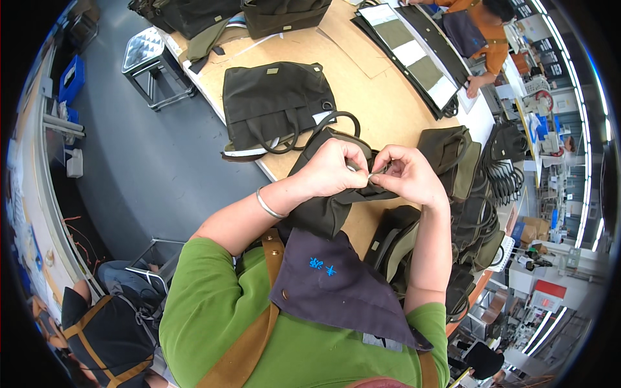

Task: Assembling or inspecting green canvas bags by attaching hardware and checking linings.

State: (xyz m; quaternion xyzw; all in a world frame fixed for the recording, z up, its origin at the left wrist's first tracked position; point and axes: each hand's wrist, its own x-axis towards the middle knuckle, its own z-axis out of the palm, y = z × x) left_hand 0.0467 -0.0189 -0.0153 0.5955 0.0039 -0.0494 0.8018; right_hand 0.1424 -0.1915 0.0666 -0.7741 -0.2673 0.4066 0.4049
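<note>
A dark olive fabric bag [321, 210] with a rounded handle is in front of me at the table's edge, partly against my apron. Above its opening my left hand [334, 167] and my right hand [411, 174] meet, thumbs and forefingers pinched close together. Between the fingertips shows a small pale bit, too small to name; the fingers hide most of it. Just beyond my left hand another dark olive bag [278, 103] lies flat, its handles toward me and a white edge showing beneath.
Bags are heaped on the wooden table [349, 55] at my right, near stacked olive bags [446, 158]. More bags [284, 16] stand at the far end. Across the table a person in orange [497, 39] works beside long fabric panels [414, 58]. A metal stool [145, 52] stands left.
</note>
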